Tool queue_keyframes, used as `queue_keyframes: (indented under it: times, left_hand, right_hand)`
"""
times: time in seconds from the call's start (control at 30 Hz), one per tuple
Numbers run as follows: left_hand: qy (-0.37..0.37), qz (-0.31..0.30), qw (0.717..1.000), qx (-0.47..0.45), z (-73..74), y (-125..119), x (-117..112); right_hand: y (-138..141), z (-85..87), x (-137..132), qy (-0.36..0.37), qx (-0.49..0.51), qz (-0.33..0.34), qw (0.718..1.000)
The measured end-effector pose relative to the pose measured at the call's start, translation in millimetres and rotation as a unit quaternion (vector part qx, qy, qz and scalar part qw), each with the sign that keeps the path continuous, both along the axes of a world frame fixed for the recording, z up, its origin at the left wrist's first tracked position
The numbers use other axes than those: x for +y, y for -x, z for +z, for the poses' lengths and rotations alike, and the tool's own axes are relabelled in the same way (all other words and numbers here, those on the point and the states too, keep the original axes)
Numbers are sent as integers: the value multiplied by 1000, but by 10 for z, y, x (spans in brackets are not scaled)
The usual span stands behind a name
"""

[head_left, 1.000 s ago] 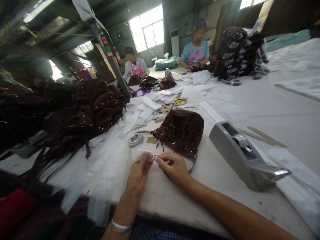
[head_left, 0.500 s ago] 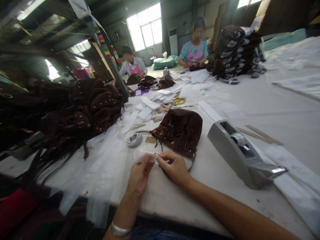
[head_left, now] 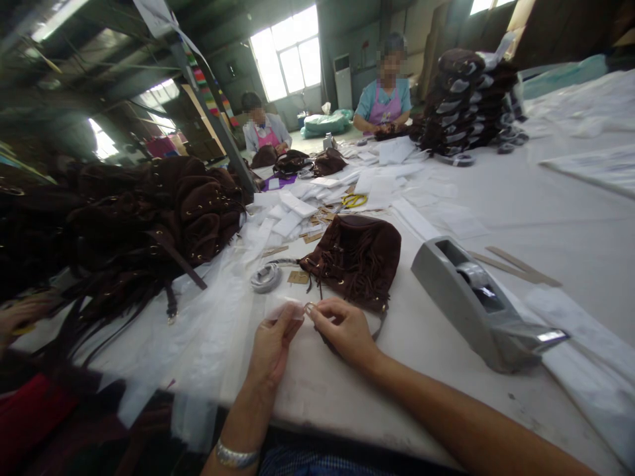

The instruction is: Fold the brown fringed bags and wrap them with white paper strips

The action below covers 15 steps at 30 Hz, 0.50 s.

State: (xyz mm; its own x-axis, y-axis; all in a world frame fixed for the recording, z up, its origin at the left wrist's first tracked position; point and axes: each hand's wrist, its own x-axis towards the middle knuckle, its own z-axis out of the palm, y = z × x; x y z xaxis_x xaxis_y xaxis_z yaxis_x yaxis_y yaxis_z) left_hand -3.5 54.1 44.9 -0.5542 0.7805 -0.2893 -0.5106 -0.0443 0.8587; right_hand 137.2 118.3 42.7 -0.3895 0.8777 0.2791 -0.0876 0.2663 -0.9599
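A brown fringed bag lies on the table just beyond my hands. My left hand is closed, pinching a small piece of thin translucent plastic between thumb and fingers. Close beside it, the thumb and forefinger of my right hand grip a small metal ring. A strap runs from the bag's right side down behind my right hand; whether it joins the ring is hidden. A wrapped grey coil and a brown card tag lie at the bag's left.
A grey tape dispenser stands at right. Brown bags are heaped at left and stacked at back right. White packets and yellow-handled scissors lie beyond. Two people work across the table; another person's hand is at far left.
My left hand has shifted slightly left with the plastic; my right hand has barely moved. Another person's hand has come in at far left, and a strap on the left heap now sticks out.
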Motion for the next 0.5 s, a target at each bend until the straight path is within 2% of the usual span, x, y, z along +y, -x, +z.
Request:
queue_keyframes:
  times: [0.27, 0.5]
  left_hand:
    - [14, -2, 1000, -17, -19, -20, -14]
    - [9, -21, 1000, 3, -2, -38, -4]
  right_hand:
    - [1, -10, -12, -9, 4, 0, 1000]
    - [7, -11, -10, -1, -2, 10, 1000]
